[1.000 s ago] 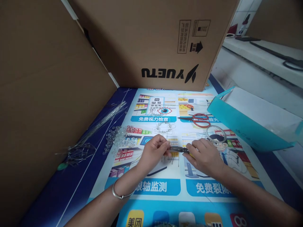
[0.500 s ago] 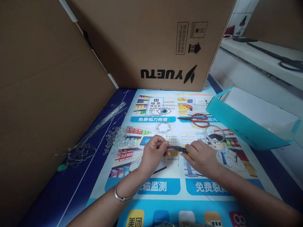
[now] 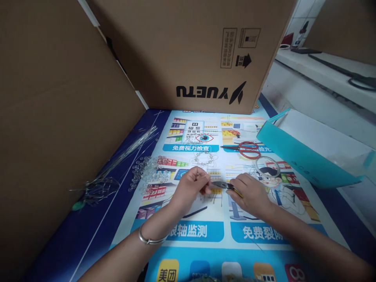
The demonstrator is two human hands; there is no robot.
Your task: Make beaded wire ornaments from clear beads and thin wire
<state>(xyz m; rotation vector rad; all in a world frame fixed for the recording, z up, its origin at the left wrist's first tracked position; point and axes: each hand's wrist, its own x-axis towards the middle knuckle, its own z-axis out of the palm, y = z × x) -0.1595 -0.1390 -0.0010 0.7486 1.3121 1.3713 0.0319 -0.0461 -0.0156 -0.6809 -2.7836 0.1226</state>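
My left hand (image 3: 190, 189) pinches a thin wire piece between thumb and fingers, just above the printed poster (image 3: 205, 231) that covers the table. My right hand (image 3: 249, 194) grips small pliers (image 3: 222, 185), whose dark jaws point left and meet the wire at my left fingertips. A silver bangle (image 3: 148, 238) circles my left wrist. A pile of clear beads (image 3: 147, 172) lies to the left of my left hand. A small beaded wire piece (image 3: 202, 158) rests just beyond my hands.
Large cardboard boxes stand at the back (image 3: 194, 51) and the left (image 3: 53, 117). A bundle of thin wires (image 3: 117, 160) lies by the left box. Red-handled scissors (image 3: 246, 149) and a clear ring (image 3: 267, 166) lie behind my right hand. A teal box (image 3: 308, 156) sits on the right.
Both hands stay together at the same spot. The pliers and my right hand have shifted slightly left and tilted; the view has barely moved.
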